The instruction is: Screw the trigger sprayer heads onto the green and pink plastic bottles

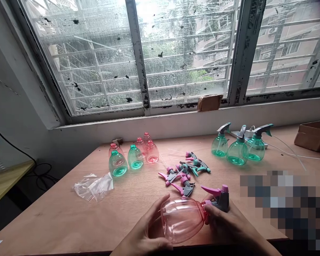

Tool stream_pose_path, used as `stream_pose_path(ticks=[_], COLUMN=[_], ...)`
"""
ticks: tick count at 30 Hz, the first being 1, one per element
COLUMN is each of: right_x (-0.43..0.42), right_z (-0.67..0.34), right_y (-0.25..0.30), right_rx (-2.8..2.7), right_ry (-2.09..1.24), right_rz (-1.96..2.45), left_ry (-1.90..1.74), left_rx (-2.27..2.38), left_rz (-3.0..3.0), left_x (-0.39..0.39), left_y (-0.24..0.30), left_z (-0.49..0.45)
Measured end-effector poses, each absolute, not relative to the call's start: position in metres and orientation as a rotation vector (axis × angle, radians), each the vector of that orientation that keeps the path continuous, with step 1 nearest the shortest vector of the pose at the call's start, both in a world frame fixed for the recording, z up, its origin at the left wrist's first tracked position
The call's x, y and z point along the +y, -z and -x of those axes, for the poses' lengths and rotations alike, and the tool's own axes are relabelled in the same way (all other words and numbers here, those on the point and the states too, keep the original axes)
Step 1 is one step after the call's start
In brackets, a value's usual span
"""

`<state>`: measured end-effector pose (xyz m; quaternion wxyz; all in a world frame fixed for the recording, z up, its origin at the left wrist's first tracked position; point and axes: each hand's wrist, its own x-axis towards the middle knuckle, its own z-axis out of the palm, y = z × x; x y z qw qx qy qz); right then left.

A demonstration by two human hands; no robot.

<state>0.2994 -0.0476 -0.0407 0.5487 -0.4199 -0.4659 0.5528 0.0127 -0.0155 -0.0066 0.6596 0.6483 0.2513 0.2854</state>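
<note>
A clear pink spray bottle [181,217] lies on its side near the table's front edge, held between both hands. My left hand [145,231] cups its round body from the left. My right hand [225,222] is closed on the neck, where a grey and pink trigger head [218,197] sits on the bottle. Just beyond lies a loose pile of trigger heads [185,172] in pink and teal.
Several capless green and pink bottles [133,156] stand at the back left. Three finished green spray bottles [237,145] stand at the back right, near a power strip [249,135] and a cardboard box [313,135]. A crumpled plastic bag [94,186] lies left.
</note>
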Motion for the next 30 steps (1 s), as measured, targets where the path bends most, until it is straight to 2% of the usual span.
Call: stream_pose_path(ticks=[9,16,30], right_x=[-0.046,-0.047,-0.047], right_z=[-0.299,-0.299,-0.297], right_y=[0.046,0.043,0.044], right_rx=[-1.08,-1.15,-1.099], right_ry=[-1.329,-1.345,-1.32], right_rz=[0.964,1.024,0.997], left_ry=[-0.541,-0.55,-0.648], left_rx=[0.781,0.807,0.736], left_rz=[-1.831,-1.712,-1.66], left_x=[-0.015,-0.017,-0.016], left_y=[0.013,0.0,0.006], left_z=[0.0,-0.003,-0.006])
